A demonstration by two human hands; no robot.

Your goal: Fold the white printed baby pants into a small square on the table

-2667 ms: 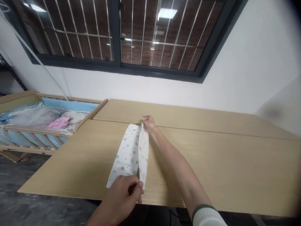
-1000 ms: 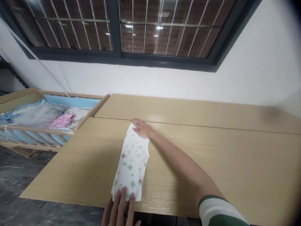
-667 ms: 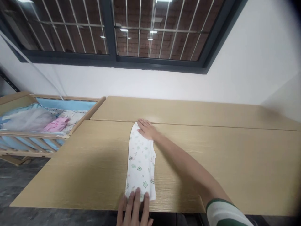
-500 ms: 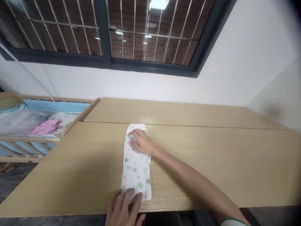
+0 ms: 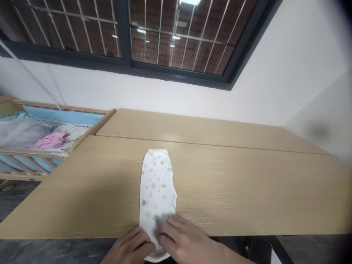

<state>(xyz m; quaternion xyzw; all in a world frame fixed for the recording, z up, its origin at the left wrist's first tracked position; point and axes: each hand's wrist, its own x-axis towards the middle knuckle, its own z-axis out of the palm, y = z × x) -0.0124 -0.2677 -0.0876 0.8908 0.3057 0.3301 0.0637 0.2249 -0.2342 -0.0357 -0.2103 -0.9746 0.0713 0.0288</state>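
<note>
White baby pants [image 5: 158, 179] with small green and pink prints lie folded lengthwise into a long strip on the table. A pointed crotch corner sticks out on the right side, and the lower end hangs over the table's front edge. My left hand [image 5: 132, 245] has its fingers curled closed on the left side of that lower end. From the right, my right hand [image 5: 184, 236] closes on the fabric just above the lower end, its fingertips a little blurred.
The light wooden table [image 5: 247, 183] has a seam running across it. At the left stands a wooden crib [image 5: 107, 119] with blue lining, holding pink cloth [image 5: 52, 140] and pale bedding. Behind the table are a white wall and a barred window [image 5: 176, 36].
My right hand has come down from the top of the pants to their lower end. The pants have slid toward me over the front edge, and my left hand has closed on them.
</note>
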